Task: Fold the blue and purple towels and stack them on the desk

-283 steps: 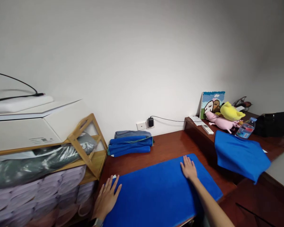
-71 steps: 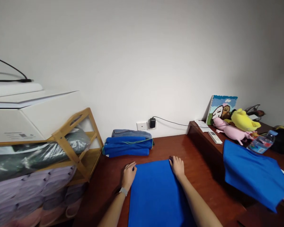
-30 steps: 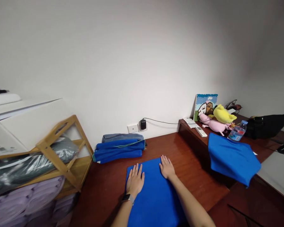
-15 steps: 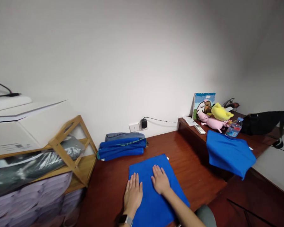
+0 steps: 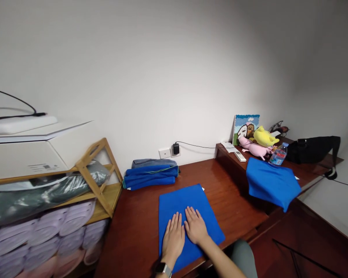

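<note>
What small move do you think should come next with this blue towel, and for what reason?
Probably fold the blue towel in half toward the wall: it lies flat and smooth on the desk, the left hand and right hand rest palm-down on it, and the folded blue towels nearby suggest that shape.

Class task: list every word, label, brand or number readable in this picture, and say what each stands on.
No word, brand or number can be read.
Small print on the white box: too small to read.
Label on the plastic water bottle: too small and blurred to read.
</note>
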### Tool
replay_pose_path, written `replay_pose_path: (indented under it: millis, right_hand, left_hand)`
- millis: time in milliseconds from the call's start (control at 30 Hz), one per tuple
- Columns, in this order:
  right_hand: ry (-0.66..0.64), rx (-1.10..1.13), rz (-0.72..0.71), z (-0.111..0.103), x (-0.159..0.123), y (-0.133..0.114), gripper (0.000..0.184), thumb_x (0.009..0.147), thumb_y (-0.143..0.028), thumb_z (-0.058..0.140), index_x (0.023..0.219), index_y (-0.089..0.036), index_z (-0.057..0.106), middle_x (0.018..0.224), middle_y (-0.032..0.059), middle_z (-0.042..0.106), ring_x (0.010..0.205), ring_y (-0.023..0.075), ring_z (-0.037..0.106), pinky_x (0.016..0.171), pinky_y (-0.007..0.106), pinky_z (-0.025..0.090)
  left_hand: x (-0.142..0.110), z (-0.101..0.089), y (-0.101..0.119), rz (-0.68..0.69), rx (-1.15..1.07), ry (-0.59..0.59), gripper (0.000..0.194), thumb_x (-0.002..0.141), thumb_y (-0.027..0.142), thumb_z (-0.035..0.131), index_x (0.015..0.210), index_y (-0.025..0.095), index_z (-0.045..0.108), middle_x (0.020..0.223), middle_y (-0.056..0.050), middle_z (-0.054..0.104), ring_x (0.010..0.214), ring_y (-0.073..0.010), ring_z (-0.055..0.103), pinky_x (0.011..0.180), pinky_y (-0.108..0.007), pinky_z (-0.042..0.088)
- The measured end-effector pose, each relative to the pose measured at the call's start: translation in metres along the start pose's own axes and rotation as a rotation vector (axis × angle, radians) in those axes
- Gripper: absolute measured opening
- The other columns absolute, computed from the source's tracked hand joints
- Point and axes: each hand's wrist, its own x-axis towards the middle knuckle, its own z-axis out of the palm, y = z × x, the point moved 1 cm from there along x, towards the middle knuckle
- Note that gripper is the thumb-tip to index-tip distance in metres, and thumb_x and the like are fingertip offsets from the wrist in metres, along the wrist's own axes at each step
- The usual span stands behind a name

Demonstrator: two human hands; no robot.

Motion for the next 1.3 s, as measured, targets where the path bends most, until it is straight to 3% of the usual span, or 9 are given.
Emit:
replay_pose_path:
  millis: [233, 300, 500, 600, 767, 867, 1000, 1067, 1300]
  right_hand:
    - [-0.020, -0.148, 0.390, -0.052, -0.026, 0.068, 0.064, 0.110, -0.039, 0.026, 0.166, -0.009, 0.031, 0.172, 0.0124, 0.026, 0.162, 0.0269, 0.022, 0.132, 0.049, 0.018]
    - [0.020, -0.146, 0.343, -0.050, -0.030, 0.055, 0.064, 0.110, -0.039, 0.028, 0.166, -0.010, 0.031, 0.172, 0.0117, 0.024, 0.162, 0.0276, 0.020, 0.133, 0.050, 0.017]
    - [0.048, -0.008, 0.039, -0.005, -0.043, -0.014, 0.059, 0.113, -0.042, 0.023, 0.166, -0.020, 0.033, 0.171, 0.0052, 0.031, 0.161, 0.0222, 0.025, 0.133, 0.045, 0.020]
    - [0.024, -0.036, 0.124, -0.010, -0.059, 0.003, 0.060, 0.112, -0.043, 0.025, 0.167, -0.019, 0.031, 0.171, 0.0053, 0.028, 0.161, 0.0227, 0.025, 0.133, 0.046, 0.019]
    - [-0.033, -0.139, 0.329, -0.044, -0.077, 0.051, 0.063, 0.109, -0.042, 0.030, 0.167, -0.015, 0.031, 0.172, 0.0081, 0.025, 0.161, 0.0260, 0.023, 0.132, 0.049, 0.019]
    - [0.012, -0.124, 0.263, -0.044, -0.071, 0.035, 0.062, 0.109, -0.039, 0.030, 0.166, -0.015, 0.034, 0.171, 0.0077, 0.028, 0.161, 0.0264, 0.023, 0.133, 0.049, 0.018]
    - [0.062, -0.044, 0.056, -0.021, -0.057, -0.009, 0.059, 0.111, -0.036, 0.025, 0.166, -0.018, 0.035, 0.171, 0.0047, 0.031, 0.161, 0.0225, 0.024, 0.133, 0.044, 0.020]
    - [0.048, -0.027, 0.009, -0.012, -0.057, -0.012, 0.058, 0.112, -0.038, 0.026, 0.166, -0.021, 0.035, 0.170, 0.0035, 0.034, 0.160, 0.0220, 0.027, 0.132, 0.044, 0.023]
    - [0.011, -0.117, 0.268, -0.036, -0.083, 0.062, 0.062, 0.110, -0.045, 0.029, 0.167, -0.021, 0.032, 0.171, 0.0035, 0.028, 0.161, 0.0239, 0.025, 0.132, 0.047, 0.022]
  left_hand:
    - [-0.030, -0.015, -0.042, -0.068, -0.007, -0.002, 0.059, 0.107, 0.039, 0.029, 0.160, 0.017, 0.042, 0.166, -0.010, 0.045, 0.156, -0.0241, 0.040, 0.129, -0.050, 0.035]
    - [-0.031, -0.018, -0.034, -0.062, -0.009, 0.013, 0.059, 0.106, 0.037, 0.029, 0.160, 0.016, 0.043, 0.166, -0.011, 0.046, 0.156, -0.0243, 0.041, 0.129, -0.049, 0.034]
    - [-0.041, -0.016, 0.017, 0.048, -0.051, 0.001, 0.057, 0.105, 0.028, 0.030, 0.160, 0.020, 0.044, 0.165, -0.009, 0.047, 0.155, -0.0247, 0.042, 0.128, -0.049, 0.037]
    - [-0.060, -0.015, 0.007, 0.046, -0.036, 0.013, 0.057, 0.106, 0.030, 0.030, 0.161, 0.020, 0.040, 0.168, -0.008, 0.044, 0.156, -0.0242, 0.040, 0.128, -0.048, 0.037]
    - [-0.074, -0.023, -0.020, -0.019, -0.005, 0.023, 0.059, 0.105, 0.029, 0.030, 0.163, 0.018, 0.037, 0.167, -0.009, 0.045, 0.156, -0.0251, 0.041, 0.129, -0.050, 0.035]
    - [-0.059, -0.030, 0.000, -0.026, 0.000, 0.018, 0.061, 0.103, 0.027, 0.031, 0.163, 0.016, 0.036, 0.166, -0.012, 0.045, 0.156, -0.0269, 0.040, 0.130, -0.052, 0.033]
    - [-0.041, -0.029, 0.043, 0.038, -0.017, -0.048, 0.059, 0.101, 0.022, 0.036, 0.159, 0.015, 0.044, 0.167, -0.012, 0.042, 0.157, -0.0271, 0.039, 0.129, -0.049, 0.034]
    - [-0.046, -0.021, 0.048, 0.053, -0.019, -0.042, 0.060, 0.100, 0.022, 0.037, 0.159, 0.018, 0.044, 0.166, -0.011, 0.044, 0.156, -0.0275, 0.040, 0.129, -0.050, 0.036]
    - [-0.098, -0.010, -0.004, -0.046, -0.008, 0.095, 0.061, 0.106, 0.034, 0.032, 0.165, 0.020, 0.031, 0.166, -0.009, 0.046, 0.154, -0.0263, 0.044, 0.127, -0.049, 0.040]
